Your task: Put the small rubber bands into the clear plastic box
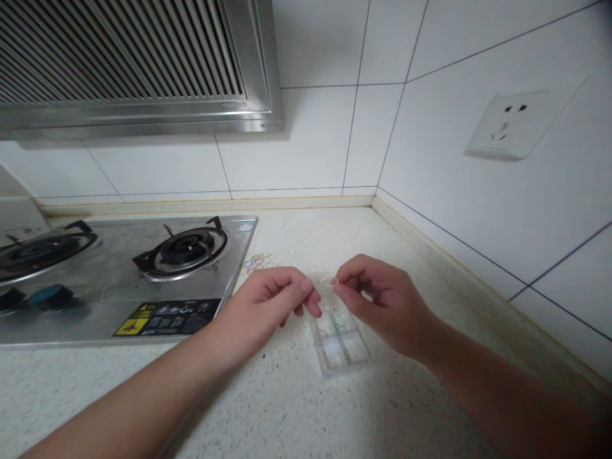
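My left hand and my right hand are both pinched shut, fingertips almost meeting, above a small clear plastic compartment box on the speckled countertop. Between the fingertips stretches a thin pale rubber band, held by both hands. The box has several square cells; a green band and a pale one lie in its far cells. A loose pile of small coloured rubber bands lies on the counter behind my left hand, next to the stove's edge.
A steel gas stove with two burners fills the left of the counter, under a range hood. White tiled walls meet in the corner behind. A wall socket sits on the right wall.
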`<state>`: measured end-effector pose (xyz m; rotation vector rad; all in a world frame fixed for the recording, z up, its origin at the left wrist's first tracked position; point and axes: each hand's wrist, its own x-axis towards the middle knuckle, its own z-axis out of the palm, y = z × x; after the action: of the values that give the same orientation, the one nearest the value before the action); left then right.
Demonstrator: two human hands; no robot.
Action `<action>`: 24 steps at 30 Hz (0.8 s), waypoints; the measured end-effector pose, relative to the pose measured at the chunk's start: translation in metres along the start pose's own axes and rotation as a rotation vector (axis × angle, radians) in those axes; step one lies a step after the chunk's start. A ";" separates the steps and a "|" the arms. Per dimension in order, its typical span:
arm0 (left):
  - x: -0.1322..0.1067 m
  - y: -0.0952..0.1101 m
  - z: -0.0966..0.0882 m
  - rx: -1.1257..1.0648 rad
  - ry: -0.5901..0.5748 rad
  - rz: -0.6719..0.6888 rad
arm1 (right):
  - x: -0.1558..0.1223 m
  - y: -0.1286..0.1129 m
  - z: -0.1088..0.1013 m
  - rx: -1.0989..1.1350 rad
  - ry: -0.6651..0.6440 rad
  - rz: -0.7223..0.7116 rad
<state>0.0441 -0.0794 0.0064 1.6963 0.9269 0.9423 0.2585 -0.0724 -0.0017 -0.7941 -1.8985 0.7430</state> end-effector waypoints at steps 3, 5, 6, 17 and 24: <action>0.001 0.002 0.001 -0.046 -0.051 -0.005 | -0.002 -0.001 0.000 -0.097 0.012 -0.129; 0.001 0.004 0.002 -0.055 -0.077 -0.017 | -0.003 0.000 0.000 -0.132 0.019 -0.176; 0.001 0.004 0.002 -0.050 -0.088 -0.029 | -0.002 0.000 0.001 -0.146 0.027 -0.194; -0.002 0.006 0.003 -0.068 -0.111 -0.082 | -0.001 0.007 0.000 -0.232 -0.028 -0.296; -0.003 0.010 0.002 -0.004 -0.052 0.005 | -0.002 0.002 -0.001 -0.126 -0.028 -0.173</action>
<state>0.0461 -0.0848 0.0147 1.7129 0.8864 0.8989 0.2607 -0.0724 -0.0034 -0.6891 -2.0256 0.5342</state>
